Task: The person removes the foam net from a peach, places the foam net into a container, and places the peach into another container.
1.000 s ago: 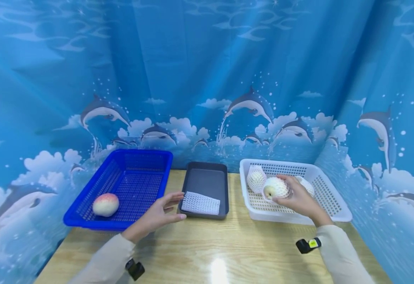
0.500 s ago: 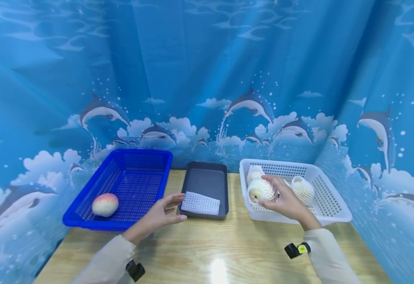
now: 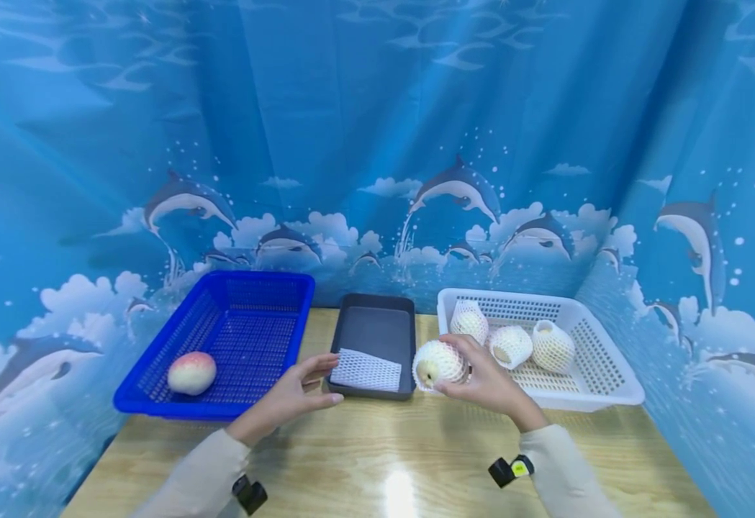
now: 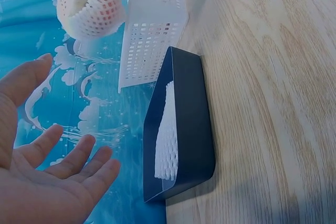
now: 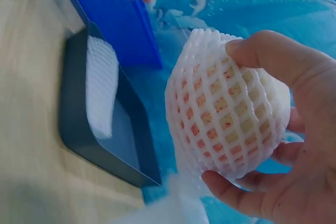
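My right hand grips a peach wrapped in a white foam net sleeve, raised between the dark grey tray and the white basket. Thumb and fingers curl round its sides in the right wrist view. My left hand holds nothing, its fingers spread and relaxed by the left edge of the dark grey tray. A flat foam net sleeve lies in that tray. One bare peach sits in the blue basket.
The white basket at the right holds several net-wrapped fruits, such as one wrapped fruit at its middle. All containers stand on a wooden table before a blue dolphin-print curtain.
My right hand has carried the wrapped peach leftward out of the white basket, uncovering another wrapped fruit there. My left hand has hardly moved.
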`<state>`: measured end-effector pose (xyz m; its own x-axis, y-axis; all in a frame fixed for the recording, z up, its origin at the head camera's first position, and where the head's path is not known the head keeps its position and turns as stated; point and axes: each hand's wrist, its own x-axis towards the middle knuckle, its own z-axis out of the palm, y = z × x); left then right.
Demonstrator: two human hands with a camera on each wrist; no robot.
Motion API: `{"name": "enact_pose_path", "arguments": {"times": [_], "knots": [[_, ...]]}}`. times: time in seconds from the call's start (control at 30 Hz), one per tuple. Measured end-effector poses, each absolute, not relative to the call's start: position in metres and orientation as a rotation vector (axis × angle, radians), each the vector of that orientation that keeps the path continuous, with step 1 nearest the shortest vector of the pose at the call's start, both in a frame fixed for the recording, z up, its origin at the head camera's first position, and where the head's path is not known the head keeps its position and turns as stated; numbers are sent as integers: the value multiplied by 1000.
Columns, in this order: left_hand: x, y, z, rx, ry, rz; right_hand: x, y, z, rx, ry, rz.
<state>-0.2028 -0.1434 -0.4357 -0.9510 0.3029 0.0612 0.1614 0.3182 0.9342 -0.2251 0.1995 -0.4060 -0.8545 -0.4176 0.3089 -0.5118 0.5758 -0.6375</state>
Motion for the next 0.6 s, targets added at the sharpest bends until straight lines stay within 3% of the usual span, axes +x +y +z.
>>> {"name": "enact_pose_path", "arguments": {"times": [0.6], "knots": [[-203, -139, -440, 488, 2393, 1742, -205, 155, -431, 697, -2692, 1167]]}}
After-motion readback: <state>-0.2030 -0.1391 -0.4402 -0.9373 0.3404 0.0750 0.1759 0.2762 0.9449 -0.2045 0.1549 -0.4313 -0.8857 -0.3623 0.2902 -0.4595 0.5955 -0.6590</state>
